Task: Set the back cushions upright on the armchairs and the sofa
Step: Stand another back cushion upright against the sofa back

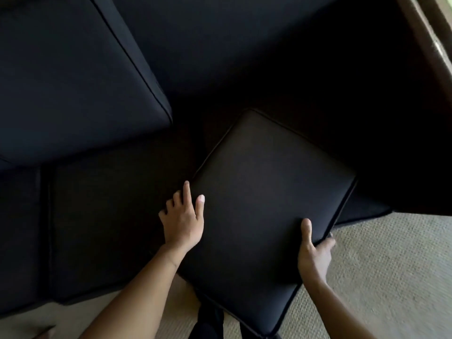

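A dark square back cushion (pixel 266 192) with piped edges lies tilted over the right end of the black sofa (pixel 110 216), its near corner hanging past the seat front toward me. My left hand (pixel 183 221) grips its left edge, thumb on top and fingers curled around the side. My right hand (pixel 315 250) holds its right edge, thumb on the top face and fingers underneath. Another dark back cushion (pixel 73 81) stands at the upper left against the sofa back.
Beige woven carpet (pixel 381 265) covers the floor at the lower right and along the bottom. The sofa's right arm (pixel 391 118) rises beside the held cushion. A brown wooden edge (pixel 425 28) runs down the top right corner. My dark-clothed legs (pixel 210 321) show beneath the cushion.
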Motion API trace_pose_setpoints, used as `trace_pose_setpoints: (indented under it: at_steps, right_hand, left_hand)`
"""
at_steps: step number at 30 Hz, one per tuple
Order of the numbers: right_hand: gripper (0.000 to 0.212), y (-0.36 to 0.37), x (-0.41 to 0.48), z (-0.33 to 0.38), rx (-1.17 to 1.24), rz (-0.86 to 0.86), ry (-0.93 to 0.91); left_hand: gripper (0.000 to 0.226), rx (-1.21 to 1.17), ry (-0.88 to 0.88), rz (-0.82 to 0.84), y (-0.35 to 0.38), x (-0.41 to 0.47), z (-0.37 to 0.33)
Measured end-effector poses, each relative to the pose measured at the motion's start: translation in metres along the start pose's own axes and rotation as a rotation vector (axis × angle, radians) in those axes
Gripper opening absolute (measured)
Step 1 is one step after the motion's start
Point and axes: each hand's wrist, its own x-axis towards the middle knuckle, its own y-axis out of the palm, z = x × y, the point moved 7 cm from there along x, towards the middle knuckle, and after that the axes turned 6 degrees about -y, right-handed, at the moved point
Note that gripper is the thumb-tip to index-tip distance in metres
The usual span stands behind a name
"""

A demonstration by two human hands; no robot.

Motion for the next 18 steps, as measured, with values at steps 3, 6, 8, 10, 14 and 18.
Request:
trace_pose_setpoints:
  at_steps: [3,6,8,10,14,18]
  right_hand:
    - [0.097,0.003,0.003,-0.012,0.071,-0.020,0.050]
    - [0.096,0.003,0.003,-0.016,0.145,-0.044,0.044]
    - [0.099,0.002,-0.001,-0.012,0.193,-0.047,0.019]
    - [0.097,-0.001,-0.009,-0.004,0.220,-0.038,0.009]
    - [0.104,-0.011,-0.038,0.019,0.256,-0.009,-0.046]
    - [0.103,-0.019,-0.073,0.048,0.278,0.067,-0.087]
  left_hand:
    - [0.085,-0.021,0.036,-0.018,0.003,0.006,0.003]
    - [0.080,-0.032,0.054,-0.014,0.006,0.009,0.005]
    - [0.078,-0.041,0.065,-0.006,0.003,0.012,0.005]
    - [0.077,-0.045,0.077,0.006,-0.005,0.013,0.005]
    - [0.067,-0.042,0.097,0.079,-0.020,-0.003,-0.001]
    - [0.064,-0.142,0.140,0.209,-0.040,-0.048,-0.017]
